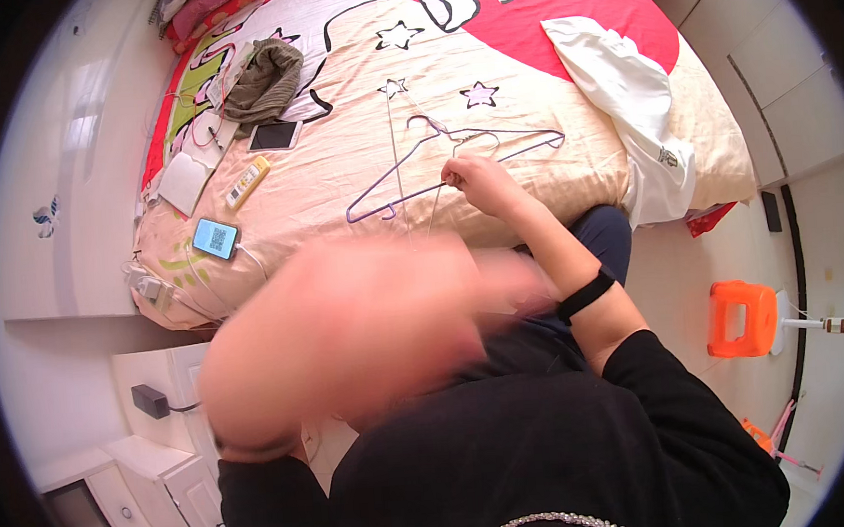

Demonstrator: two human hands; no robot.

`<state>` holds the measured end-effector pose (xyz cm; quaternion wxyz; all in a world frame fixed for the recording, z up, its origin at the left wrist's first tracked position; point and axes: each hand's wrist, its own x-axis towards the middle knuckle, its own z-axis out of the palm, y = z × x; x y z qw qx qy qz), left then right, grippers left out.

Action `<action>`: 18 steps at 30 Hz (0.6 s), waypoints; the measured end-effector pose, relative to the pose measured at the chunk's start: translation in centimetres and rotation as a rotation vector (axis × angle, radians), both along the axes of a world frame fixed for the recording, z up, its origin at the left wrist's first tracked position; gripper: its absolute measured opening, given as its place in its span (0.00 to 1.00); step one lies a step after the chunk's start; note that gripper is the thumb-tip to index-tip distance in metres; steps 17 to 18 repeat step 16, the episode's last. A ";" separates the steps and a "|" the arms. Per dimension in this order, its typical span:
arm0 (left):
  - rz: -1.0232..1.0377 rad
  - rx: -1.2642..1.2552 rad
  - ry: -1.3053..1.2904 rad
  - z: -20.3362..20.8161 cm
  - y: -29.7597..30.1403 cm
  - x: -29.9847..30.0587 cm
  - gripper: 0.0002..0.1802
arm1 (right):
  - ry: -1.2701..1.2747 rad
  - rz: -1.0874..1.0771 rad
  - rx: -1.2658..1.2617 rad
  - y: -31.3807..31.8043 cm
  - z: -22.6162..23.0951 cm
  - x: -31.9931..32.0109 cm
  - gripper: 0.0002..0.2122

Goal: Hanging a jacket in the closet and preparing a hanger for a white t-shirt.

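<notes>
A purple clothes hanger point(399, 172) lies on the bed, its hook pointing away from me. Thin pale string point(395, 140) runs across it and loops beside the hook. My right hand point(480, 185) is closed in a pinch over the hanger's lower bar, apparently on the string; a strand trails down from near its fingertips. My left hand point(349, 326) is raised close to the camera and smeared by motion. Its fingers cannot be made out, and it covers the bed's near edge.
A white garment point(614, 87) drapes over the bed's right side. At left lie a lit phone point(216, 238), a yellow remote-like object point(248, 183), a white tablet-like device point(275, 135), an open notebook point(185, 181) and grey-brown cloth point(266, 80). An orange stool point(742, 318) stands right.
</notes>
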<state>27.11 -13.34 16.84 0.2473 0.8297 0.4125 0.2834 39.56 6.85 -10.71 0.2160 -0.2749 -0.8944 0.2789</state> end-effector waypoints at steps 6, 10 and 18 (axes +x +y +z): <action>0.482 0.023 0.460 -18.4 5.5 -8.2 0.21 | 0.018 0.078 -0.138 0.2 1.7 0.7 0.06; 0.468 -0.260 0.581 -21.2 5.9 -7.4 0.21 | -0.068 0.087 -0.176 0.5 1.4 1.7 0.06; 0.431 -0.428 0.158 -23.2 4.6 -6.0 0.20 | -0.140 0.107 -0.156 0.0 1.6 3.5 0.09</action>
